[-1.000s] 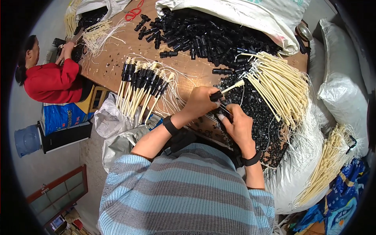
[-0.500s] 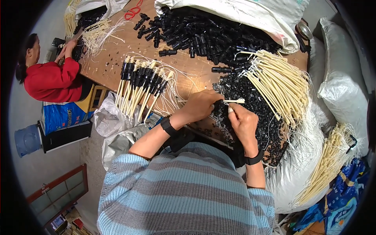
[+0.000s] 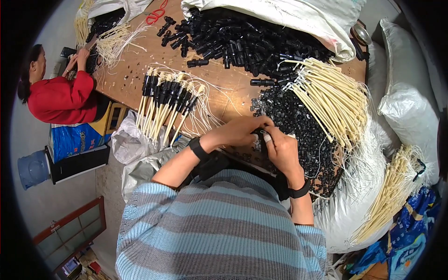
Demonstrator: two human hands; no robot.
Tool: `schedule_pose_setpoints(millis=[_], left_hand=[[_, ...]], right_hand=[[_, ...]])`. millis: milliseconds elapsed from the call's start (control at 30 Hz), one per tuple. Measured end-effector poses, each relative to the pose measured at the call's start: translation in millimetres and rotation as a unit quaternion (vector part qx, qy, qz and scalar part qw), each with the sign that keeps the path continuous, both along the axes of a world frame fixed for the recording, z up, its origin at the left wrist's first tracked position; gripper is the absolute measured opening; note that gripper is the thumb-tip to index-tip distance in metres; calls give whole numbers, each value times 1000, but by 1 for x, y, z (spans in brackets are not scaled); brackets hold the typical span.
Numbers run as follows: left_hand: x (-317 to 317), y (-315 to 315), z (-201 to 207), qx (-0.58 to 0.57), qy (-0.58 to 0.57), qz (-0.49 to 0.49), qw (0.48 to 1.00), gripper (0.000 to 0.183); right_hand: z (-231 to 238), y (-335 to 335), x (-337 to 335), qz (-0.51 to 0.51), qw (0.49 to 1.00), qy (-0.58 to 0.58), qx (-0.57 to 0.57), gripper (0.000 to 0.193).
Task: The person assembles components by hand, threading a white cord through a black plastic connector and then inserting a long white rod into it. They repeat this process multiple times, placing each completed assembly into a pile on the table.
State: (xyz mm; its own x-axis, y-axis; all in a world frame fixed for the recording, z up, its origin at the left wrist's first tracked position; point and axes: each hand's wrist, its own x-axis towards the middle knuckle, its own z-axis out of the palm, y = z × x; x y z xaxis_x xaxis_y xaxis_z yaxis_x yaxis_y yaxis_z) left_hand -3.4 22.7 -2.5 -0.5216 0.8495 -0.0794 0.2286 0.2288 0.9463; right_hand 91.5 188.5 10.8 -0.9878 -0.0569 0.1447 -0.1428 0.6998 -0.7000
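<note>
My left hand [image 3: 240,131] and my right hand [image 3: 283,148] meet fingertip to fingertip over the near edge of the pile of small black plastic pieces [image 3: 294,114]. Both are closed in a pinch. A pale end of a thin cream stick [image 3: 292,136] shows just behind my right hand; the rest of it is hidden by the fingers. What my left fingertips pinch is covered. A white wrap [image 3: 267,137] circles one finger of my right hand. To the left lie cream sticks with black plastic fittings [image 3: 163,88] and white strings on them.
Loose black fittings [image 3: 233,42] are heaped at the back beside a white sack [image 3: 280,16]. A bundle of cream sticks [image 3: 333,100] lies at right. Stuffed sacks [image 3: 406,93] stand beyond. Red scissors [image 3: 156,16] lie far left, near a person in red [image 3: 63,95].
My hands have come closer together and slightly lower, and the stick that stretched across between them is now mostly covered. The person in red has raised their hands a little.
</note>
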Motion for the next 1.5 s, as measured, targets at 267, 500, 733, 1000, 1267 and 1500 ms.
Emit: schedule_pose_setpoints(millis=[267,500,733,1000,1267,1500], left_hand=[[11,3,7,38,167,156,973,26],[11,-3,-15,176,-216,185,942,29],[1,-4,3,89,178,126,972,25],[0,4,-3,102,256,141,951,22],[-48,-35,-50,46,329,194,923,25],[-41,-38,-46,-35,251,252,934,28]], right_hand=[[2,-5,1,-45,999,17,10,16],[6,-4,0,-63,997,33,4,12],[9,-1,-5,-38,999,26,-8,13],[-1,-1,3,-68,993,15,-95,13],[-11,12,16,-206,950,-123,-201,9],[-21,8,4,-201,921,-168,-289,8]])
